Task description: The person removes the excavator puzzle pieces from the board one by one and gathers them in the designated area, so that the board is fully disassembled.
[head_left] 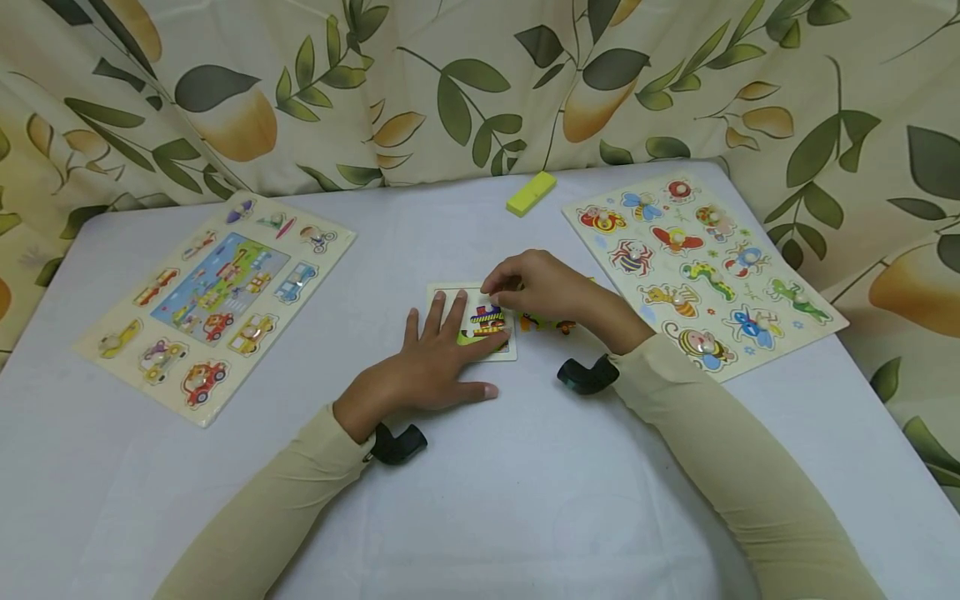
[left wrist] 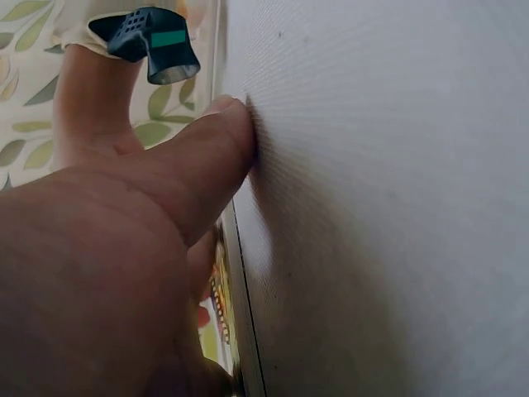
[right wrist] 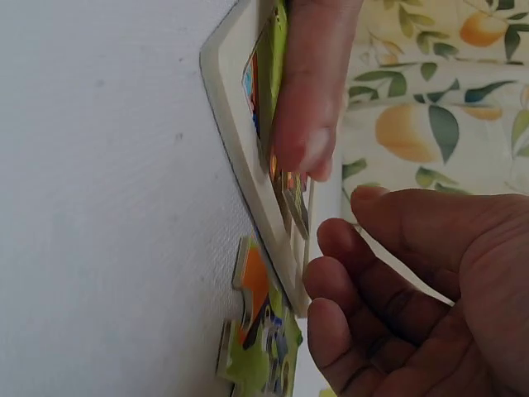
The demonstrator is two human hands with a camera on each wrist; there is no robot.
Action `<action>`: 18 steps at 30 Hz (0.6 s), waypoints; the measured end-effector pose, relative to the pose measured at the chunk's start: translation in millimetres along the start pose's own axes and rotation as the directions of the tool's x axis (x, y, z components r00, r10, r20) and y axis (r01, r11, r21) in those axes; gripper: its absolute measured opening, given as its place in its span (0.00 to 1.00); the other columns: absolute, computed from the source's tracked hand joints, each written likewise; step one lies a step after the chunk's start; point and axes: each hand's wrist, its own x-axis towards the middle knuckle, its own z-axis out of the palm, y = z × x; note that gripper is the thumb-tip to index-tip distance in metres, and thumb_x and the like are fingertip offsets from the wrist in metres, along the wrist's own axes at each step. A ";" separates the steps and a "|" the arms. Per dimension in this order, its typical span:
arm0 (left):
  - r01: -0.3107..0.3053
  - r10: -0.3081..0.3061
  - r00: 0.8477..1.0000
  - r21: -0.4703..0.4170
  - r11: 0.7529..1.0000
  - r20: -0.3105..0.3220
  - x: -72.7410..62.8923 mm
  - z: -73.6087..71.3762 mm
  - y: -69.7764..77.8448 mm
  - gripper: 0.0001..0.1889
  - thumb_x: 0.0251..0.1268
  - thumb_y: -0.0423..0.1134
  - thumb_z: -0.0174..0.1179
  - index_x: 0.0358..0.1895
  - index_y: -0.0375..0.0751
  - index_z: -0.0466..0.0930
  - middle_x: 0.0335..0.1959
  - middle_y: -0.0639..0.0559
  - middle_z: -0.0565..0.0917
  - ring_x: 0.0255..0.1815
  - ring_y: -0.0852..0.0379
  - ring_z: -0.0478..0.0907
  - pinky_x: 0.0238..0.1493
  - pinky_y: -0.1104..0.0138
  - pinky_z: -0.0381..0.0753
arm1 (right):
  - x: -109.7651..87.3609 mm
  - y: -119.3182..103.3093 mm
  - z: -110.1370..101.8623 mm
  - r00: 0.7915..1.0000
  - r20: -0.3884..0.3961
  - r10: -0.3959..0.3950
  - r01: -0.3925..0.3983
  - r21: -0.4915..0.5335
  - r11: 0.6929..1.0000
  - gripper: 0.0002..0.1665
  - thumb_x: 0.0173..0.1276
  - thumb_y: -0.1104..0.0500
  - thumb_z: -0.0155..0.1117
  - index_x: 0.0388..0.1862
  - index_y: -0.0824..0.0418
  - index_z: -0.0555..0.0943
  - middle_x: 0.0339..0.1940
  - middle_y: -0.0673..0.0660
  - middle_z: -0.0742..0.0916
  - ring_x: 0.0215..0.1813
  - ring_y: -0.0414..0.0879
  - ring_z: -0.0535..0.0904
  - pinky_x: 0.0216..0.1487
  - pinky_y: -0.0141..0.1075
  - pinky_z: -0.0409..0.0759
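A small square jigsaw puzzle with a pale frame (head_left: 511,353) lies in the middle of the table. My left hand (head_left: 431,367) rests across it with spread fingers, its thumb on the white cloth. Part of the colourful picture (head_left: 487,321) shows between the fingers. My right hand (head_left: 543,292) is at the frame's upper right corner, fingers loosely bent. In the right wrist view, thumb and fingers stand apart with nothing visible between them. One puzzle piece (right wrist: 295,207) looks tilted in the frame, near a left fingertip. Loose jigsaw pieces (right wrist: 256,347) lie beside the frame, partly under the right hand.
A vehicle peg puzzle board (head_left: 180,396) lies at the left and an insect peg puzzle board (head_left: 652,275) at the right. Towards the back is a yellow block (head_left: 531,193). A patterned curtain (head_left: 465,50) hangs behind the table.
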 end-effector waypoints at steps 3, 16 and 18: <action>-0.001 0.001 1.000 -0.003 1.000 0.014 -0.3 -0.4 0.1 0.37 0.66 0.66 0.52 0.77 0.69 0.51 0.77 0.40 0.24 0.73 0.37 0.15 0.66 0.36 0.25 | 3.5 -2.8 1.3 1.000 0.026 0.003 -0.003 0.001 1.000 0.09 0.69 0.65 0.64 0.47 0.63 0.85 0.44 0.55 0.87 0.47 0.47 0.78 0.52 0.41 0.74; -0.013 0.013 0.999 -0.011 1.000 0.043 0.9 1.0 -4.0 0.37 0.67 0.67 0.50 0.77 0.71 0.48 0.76 0.43 0.19 0.72 0.39 0.11 0.65 0.37 0.22 | 10.6 -8.0 4.5 0.993 0.111 0.034 -0.032 -0.013 0.999 0.13 0.65 0.67 0.66 0.49 0.63 0.83 0.43 0.54 0.85 0.46 0.47 0.78 0.51 0.39 0.75; -0.004 0.005 0.999 -0.011 1.000 0.050 1.0 0.6 -3.6 0.37 0.67 0.67 0.50 0.76 0.72 0.47 0.76 0.44 0.19 0.72 0.40 0.11 0.65 0.37 0.21 | 11.1 -8.0 5.7 0.993 0.115 0.039 -0.036 -0.027 0.999 0.14 0.64 0.68 0.66 0.49 0.63 0.83 0.43 0.54 0.84 0.45 0.47 0.77 0.51 0.39 0.75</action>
